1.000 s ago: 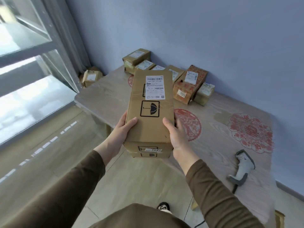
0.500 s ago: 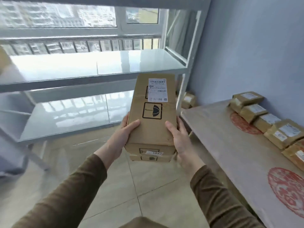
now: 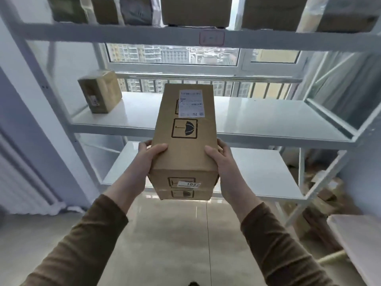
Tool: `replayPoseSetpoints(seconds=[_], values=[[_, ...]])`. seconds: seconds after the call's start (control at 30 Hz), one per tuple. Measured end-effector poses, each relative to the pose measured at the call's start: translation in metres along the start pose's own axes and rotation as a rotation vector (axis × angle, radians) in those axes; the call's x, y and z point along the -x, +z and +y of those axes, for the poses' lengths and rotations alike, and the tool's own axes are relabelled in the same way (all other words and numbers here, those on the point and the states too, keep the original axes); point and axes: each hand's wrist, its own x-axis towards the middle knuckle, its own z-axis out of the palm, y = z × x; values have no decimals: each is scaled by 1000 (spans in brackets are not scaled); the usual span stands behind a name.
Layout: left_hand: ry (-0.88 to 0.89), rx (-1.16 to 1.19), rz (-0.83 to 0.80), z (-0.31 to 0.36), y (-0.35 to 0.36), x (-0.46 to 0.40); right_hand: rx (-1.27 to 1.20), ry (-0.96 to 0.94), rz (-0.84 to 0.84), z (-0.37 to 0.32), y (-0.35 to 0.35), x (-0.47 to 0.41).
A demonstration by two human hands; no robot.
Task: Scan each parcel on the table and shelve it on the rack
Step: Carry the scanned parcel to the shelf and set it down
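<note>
Parcel held before rack
Your left hand (image 3: 149,156) and right hand (image 3: 221,159) grip the cardboard parcel (image 3: 185,141) by its sides, fingers curled, before the rack (image 3: 257,120).

Pale blue-grey walls (image 3: 18,96), glossy beige tiled floor (image 3: 181,234). Big window (image 3: 173,56) w/ white frame — daylight, high-rise bldgs outside. White radiator (image 3: 22,182) at left — ribbed.
</note>
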Motion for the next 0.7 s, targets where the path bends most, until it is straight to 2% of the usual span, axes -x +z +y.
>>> replayPoseSetpoints(seconds=[0.3,0.53,0.7], values=[[61,-23,39,71,-48,-137,61,-11,-224,-23,63,-195],[72,42,160,93,-102,-228,131,-18,-287,-13,134,-295],[88,89,144,111,-153,-306,121,-44,-255,-3,194,-357]])
